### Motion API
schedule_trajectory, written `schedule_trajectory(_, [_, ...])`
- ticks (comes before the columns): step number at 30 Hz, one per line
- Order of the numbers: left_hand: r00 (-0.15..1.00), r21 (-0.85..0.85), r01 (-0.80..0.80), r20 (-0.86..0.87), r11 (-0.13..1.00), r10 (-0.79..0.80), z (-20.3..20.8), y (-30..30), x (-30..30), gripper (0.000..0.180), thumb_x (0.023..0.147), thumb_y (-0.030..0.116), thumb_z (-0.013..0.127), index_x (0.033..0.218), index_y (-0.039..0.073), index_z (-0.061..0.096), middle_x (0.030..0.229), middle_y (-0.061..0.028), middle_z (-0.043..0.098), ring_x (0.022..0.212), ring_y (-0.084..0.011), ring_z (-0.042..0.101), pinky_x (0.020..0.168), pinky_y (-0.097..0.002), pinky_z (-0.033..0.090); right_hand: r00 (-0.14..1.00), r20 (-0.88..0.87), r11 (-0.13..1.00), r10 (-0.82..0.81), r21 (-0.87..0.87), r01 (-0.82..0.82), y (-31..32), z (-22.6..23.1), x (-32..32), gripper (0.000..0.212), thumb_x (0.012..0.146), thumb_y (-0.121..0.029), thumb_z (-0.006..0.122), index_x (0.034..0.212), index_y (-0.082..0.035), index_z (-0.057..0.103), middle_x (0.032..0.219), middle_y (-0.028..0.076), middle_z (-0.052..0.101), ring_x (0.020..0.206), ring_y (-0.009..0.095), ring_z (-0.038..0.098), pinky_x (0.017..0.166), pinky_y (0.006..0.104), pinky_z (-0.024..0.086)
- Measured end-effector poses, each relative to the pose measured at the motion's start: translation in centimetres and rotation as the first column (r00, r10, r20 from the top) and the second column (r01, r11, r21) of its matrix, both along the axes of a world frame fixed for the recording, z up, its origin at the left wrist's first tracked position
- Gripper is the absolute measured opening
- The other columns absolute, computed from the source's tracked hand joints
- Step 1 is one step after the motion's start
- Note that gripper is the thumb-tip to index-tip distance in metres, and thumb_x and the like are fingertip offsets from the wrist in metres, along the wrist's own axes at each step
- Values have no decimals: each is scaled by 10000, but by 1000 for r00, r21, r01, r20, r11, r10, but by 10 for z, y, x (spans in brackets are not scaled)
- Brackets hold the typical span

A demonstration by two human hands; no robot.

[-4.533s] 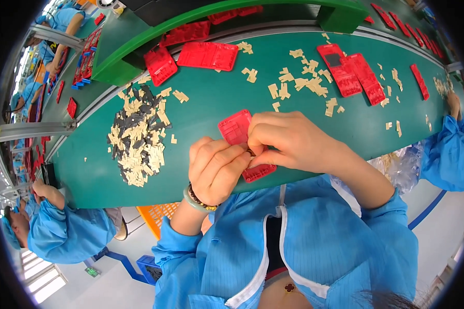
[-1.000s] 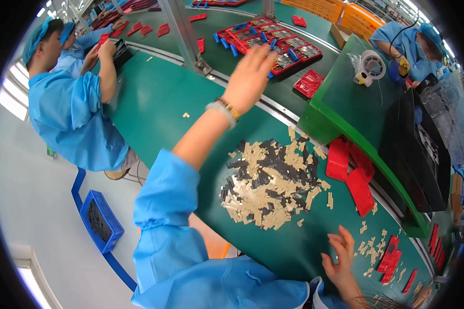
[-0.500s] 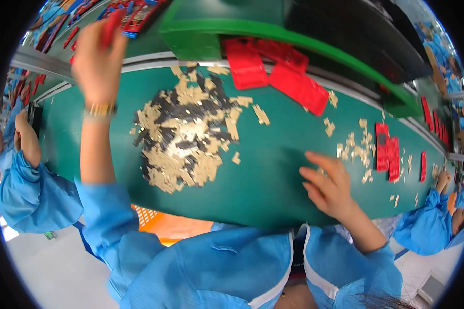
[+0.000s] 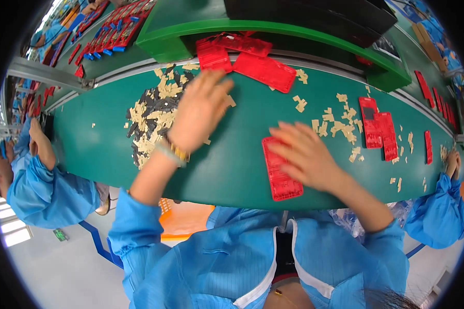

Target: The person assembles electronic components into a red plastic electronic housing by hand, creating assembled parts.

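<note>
A flat red plastic tray point(image 4: 282, 177) with moulded ridges lies on the green table in front of me. My right hand point(image 4: 312, 159) is over its right side, fingers stretched out and a little blurred; whether they press on it I cannot tell. My left hand point(image 4: 201, 108) has nothing visible in it and its fingers are extended. It reaches over the right edge of a heap of small beige and black strips point(image 4: 154, 116). The fingertips overlap the lower edge of a red tray point(image 4: 212, 55) at the back; contact is unclear.
Another red tray point(image 4: 265, 72) lies beside it under a green shelf point(image 4: 273, 28). Scattered beige pieces point(image 4: 345, 126) and red trays point(image 4: 379, 129) lie to the right. People in blue work at both sides. An orange basket point(image 4: 188, 219) is below the table edge.
My left hand has come from the far left, where it held something red, to the middle, now without it. A red tray now lies under my right hand, which has shifted slightly left and away.
</note>
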State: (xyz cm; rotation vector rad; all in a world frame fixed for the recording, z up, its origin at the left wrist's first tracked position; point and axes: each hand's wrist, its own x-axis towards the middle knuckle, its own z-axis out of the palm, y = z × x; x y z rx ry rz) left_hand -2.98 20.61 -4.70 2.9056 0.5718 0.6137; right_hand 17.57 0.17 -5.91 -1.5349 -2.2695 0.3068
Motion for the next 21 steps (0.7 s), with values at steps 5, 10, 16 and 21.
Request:
schedule_trajectory(5, [974,336,-208,-14,919,225,-53,77,59,435,844,197,637,1252,69,555,1297,-189,537,1216,-362,491,1028,-433,398,986,63,941,-154,312,127,113,-22,29,519,910,-318,578,1393,-179,447,1473,89,409,1364,286,378,1120,486,280])
schedule_trajectory(10, [948,321,-264,-87,910,306,-53,141,83,433,854,148,600,1267,33,537,1246,-237,569,1148,-399,544,969,-471,445,858,394,941,-329,218,260,151,-20,88,504,948,-348,493,1433,-234,414,1495,52,395,1364,286,376,1139,461,264])
schedule_trajectory(16, [994,-362,-83,-97,929,51,0,92,55,403,774,137,717,1147,34,606,1142,-197,611,1089,-376,560,898,-413,485,752,448,865,-485,120,486,118,-11,176,490,910,-194,540,1397,-219,491,1461,48,438,1323,291,422,1135,439,287])
schedule_trajectory(21, [950,-406,107,-227,908,-214,9,45,17,202,770,67,710,944,30,614,980,-110,573,1002,-284,542,894,-354,452,747,429,850,-508,391,353,93,-14,127,476,838,-151,624,1310,-152,560,1406,77,485,1355,281,384,1129,457,285])
